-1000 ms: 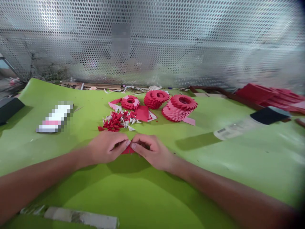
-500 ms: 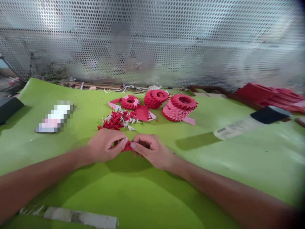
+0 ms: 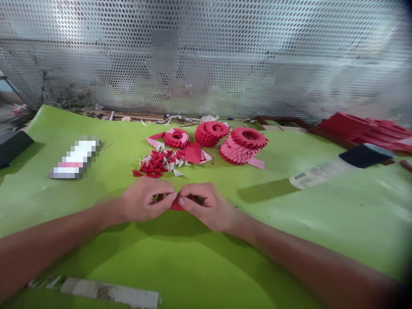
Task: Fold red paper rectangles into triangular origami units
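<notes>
Between my hands is a small piece of red paper [image 3: 177, 204], mostly covered by the fingers. My left hand [image 3: 148, 199] pinches its left side with thumb and forefinger. From the right, my right hand [image 3: 207, 205] pinches the same paper, the two thumb tips nearly touching. Just beyond lies a pile of folded red and white paper triangles [image 3: 156, 163]. Behind it are a small red and pink paper ring [image 3: 176, 137], a red folded-paper ring stack [image 3: 210, 133] and a taller red and pink one [image 3: 243, 146]. Flat red paper pieces [image 3: 192, 152] lie beside the pile.
A blurred-out phone [image 3: 75, 159] lies at left on the green table cover [image 3: 206, 266], near a dark box [image 3: 14, 146]. At right, a clear cylinder with a dark cap [image 3: 341, 165] lies near stacked red paper [image 3: 363, 128]. Tape [image 3: 109, 294] crosses the front. A perforated metal screen [image 3: 225, 56] stands behind.
My left hand has moved slightly right, closer to my right hand. The red paper has shifted a little down and right, its shape now more covered by the fingers.
</notes>
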{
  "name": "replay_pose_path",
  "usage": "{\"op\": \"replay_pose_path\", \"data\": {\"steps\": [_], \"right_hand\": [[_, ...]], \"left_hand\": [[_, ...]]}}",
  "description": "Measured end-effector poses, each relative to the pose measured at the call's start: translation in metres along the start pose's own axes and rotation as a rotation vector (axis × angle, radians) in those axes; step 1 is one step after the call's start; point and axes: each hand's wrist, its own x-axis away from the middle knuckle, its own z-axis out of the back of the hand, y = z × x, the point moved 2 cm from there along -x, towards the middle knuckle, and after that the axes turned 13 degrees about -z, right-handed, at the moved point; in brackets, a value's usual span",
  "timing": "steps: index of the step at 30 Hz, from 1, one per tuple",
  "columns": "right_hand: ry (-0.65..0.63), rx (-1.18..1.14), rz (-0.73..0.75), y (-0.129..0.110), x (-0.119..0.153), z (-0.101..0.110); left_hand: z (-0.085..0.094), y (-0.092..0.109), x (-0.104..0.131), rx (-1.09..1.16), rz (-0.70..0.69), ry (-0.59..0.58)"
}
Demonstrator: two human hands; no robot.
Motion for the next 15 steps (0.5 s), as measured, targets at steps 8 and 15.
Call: {"op": "replay_pose_path", "data": {"steps": [8, 15], "right_hand": [[0.085, 0.078, -0.073, 0.002, 0.000, 0.003], [0.095, -0.017, -0.116, 0.009, -0.002, 0.007]], "left_hand": [[0.010, -0.002, -0.002, -0.018, -0.035, 0.071], [0.026, -0.005, -0.004, -0.043, 0.026, 0.246]]}}
